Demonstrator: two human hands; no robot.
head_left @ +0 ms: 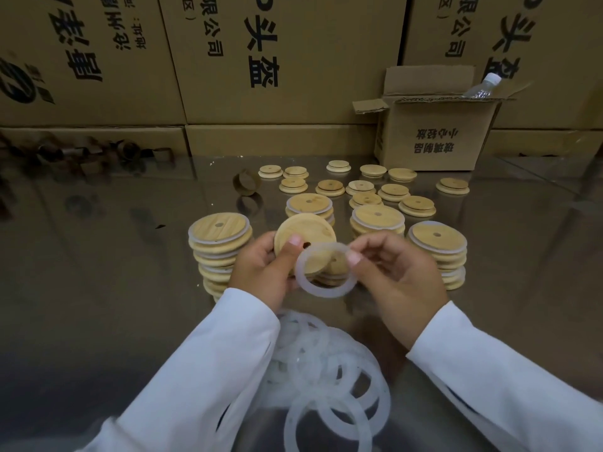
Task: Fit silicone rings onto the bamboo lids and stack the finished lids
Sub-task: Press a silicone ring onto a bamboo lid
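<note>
My left hand [261, 272] grips a round bamboo lid [306, 233] with a small hole, held tilted above the table. My right hand [398, 275] pinches a translucent white silicone ring [301, 275] by its upper edge, just in front of the lid. The ring's left side rests against my left thumb. A tall stack of ringed lids [218, 246] stands to the left of my hands. Another stack [439, 249] stands to the right, and two shorter stacks [310, 205] [378, 220] stand behind. Loose silicone rings [326, 370] lie piled between my sleeves.
Several bare bamboo lids [391, 190] lie scattered farther back on the glossy table [114, 272]. A cardboard tube ring [247, 181] stands behind the stacks. An open carton [434, 138] with a plastic bottle [483, 86] sits back right. Large cartons [277, 60] wall the rear.
</note>
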